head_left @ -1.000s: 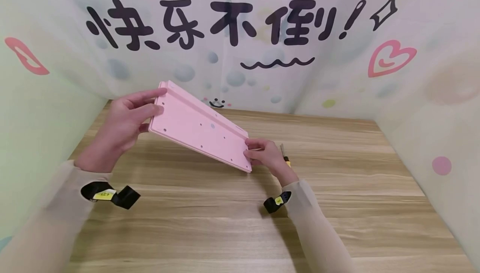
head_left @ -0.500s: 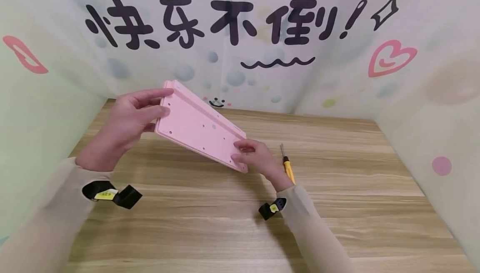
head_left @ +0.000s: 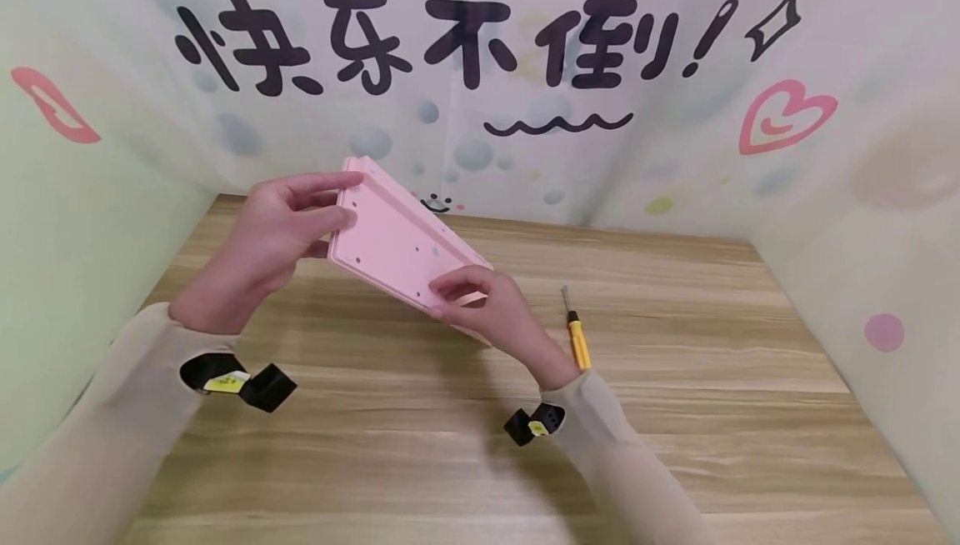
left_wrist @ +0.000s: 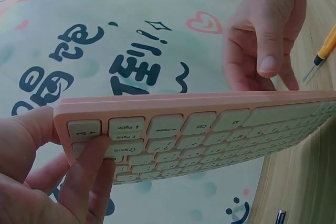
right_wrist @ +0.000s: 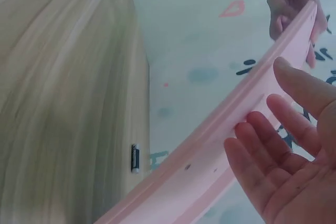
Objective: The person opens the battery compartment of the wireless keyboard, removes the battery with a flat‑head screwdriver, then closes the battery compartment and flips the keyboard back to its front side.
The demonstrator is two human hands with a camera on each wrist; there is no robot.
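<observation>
A pink keyboard point(head_left: 393, 232) hangs tilted above the table, its underside with several small screw holes facing me. My left hand point(head_left: 270, 232) grips its left end, thumb on the underside and fingertips over the white keys point(left_wrist: 199, 121) on the far face. My right hand point(head_left: 491, 307) is at the underside toward the lower right, its fingers relaxed and spread in the right wrist view. In the head view, this hand covers part of the keyboard's right end. A yellow-handled screwdriver point(head_left: 577, 341) lies on the table just right of my right hand.
A small dark cylinder like a battery point(right_wrist: 135, 158) lies on the wooden table point(head_left: 712, 378) near its back edge, hidden behind the keyboard in the head view. A printed curtain point(head_left: 675, 162) hangs behind the table and along its sides.
My left hand and the keyboard have shifted slightly right. My right hand has let go of the right end and slid left along the underside, leaving the screwdriver in full view.
</observation>
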